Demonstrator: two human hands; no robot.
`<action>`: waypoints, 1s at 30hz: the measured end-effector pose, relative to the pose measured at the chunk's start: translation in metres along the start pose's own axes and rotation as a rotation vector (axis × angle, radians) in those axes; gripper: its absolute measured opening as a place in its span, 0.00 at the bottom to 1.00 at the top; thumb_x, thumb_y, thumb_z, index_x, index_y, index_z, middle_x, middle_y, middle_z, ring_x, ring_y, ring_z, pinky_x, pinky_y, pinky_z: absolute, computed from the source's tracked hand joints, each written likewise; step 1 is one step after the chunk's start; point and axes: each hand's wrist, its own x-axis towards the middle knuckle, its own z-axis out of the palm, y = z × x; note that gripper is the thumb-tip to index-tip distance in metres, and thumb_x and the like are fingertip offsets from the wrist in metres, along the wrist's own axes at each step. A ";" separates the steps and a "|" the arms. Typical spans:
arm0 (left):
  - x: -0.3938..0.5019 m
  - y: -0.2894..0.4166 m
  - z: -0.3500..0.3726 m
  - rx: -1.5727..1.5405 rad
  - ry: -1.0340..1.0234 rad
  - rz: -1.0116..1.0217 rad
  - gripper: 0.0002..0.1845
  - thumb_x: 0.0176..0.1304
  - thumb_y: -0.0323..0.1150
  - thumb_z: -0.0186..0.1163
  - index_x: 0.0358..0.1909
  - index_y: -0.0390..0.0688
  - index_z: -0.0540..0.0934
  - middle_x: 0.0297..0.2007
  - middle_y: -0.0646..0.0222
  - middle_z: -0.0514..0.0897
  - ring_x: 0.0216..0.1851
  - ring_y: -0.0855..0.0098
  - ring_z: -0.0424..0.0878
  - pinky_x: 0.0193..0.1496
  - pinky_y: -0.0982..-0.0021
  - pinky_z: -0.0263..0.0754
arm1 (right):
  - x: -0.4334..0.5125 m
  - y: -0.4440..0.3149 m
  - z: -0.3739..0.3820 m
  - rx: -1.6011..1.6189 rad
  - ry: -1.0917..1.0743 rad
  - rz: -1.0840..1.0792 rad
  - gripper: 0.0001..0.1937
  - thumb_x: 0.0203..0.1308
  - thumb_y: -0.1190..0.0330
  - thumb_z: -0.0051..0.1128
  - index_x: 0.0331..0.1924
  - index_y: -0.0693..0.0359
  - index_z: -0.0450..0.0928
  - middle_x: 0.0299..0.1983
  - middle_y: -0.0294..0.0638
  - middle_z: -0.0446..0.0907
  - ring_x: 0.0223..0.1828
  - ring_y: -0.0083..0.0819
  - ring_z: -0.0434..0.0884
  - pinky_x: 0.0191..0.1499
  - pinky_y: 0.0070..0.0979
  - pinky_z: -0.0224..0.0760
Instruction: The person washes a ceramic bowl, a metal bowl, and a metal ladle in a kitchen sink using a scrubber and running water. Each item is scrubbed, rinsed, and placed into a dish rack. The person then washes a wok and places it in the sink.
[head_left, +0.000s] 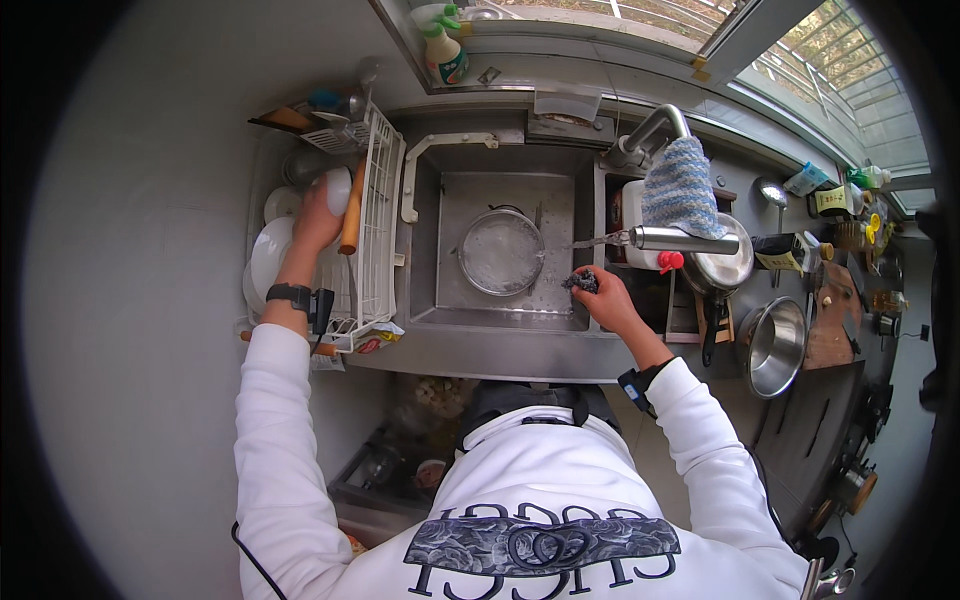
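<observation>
My left hand (318, 214) is inside the white wire dish rack (381, 225), with its fingers on a small white bowl (339, 191). White plates (271, 251) stand in the rack below that hand. Over the right side of the sink (465, 311), my right hand (606, 298) grips a dark scouring pad (582, 281). A round metal pan (501, 253) with cloudy water sits on the sink floor, and thin chopsticks (537, 259) lie along its right side. Water runs from the faucet spout (679, 239) toward the pan.
A blue-and-white knitted cloth (679, 184) hangs over the faucet. Right of the sink are a white jug with a red cap (670, 261), a lidded pot (724, 259) and a steel bowl (776, 346). A spray bottle (444, 56) stands on the windowsill.
</observation>
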 end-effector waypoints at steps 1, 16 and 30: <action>-0.004 -0.018 -0.001 0.008 0.060 0.011 0.40 0.59 0.47 0.66 0.71 0.45 0.63 0.65 0.50 0.70 0.65 0.49 0.70 0.64 0.53 0.68 | 0.002 0.000 0.002 0.009 -0.016 0.002 0.16 0.56 0.68 0.66 0.48 0.62 0.79 0.35 0.46 0.84 0.36 0.39 0.83 0.43 0.31 0.75; -0.107 0.167 0.227 -0.445 -0.565 -0.481 0.31 0.56 0.31 0.62 0.60 0.26 0.66 0.59 0.39 0.75 0.61 0.45 0.75 0.62 0.56 0.73 | 0.037 0.020 0.029 -0.033 -0.081 0.338 0.28 0.56 0.54 0.58 0.55 0.67 0.72 0.47 0.60 0.81 0.53 0.57 0.79 0.56 0.41 0.71; -0.118 0.157 0.278 -1.347 -0.730 -0.913 0.10 0.62 0.33 0.55 0.39 0.36 0.77 0.34 0.61 0.81 0.36 0.66 0.84 0.35 0.65 0.84 | 0.018 0.041 0.022 0.143 -0.182 0.351 0.22 0.63 0.58 0.47 0.55 0.66 0.70 0.37 0.55 0.80 0.37 0.46 0.81 0.42 0.37 0.73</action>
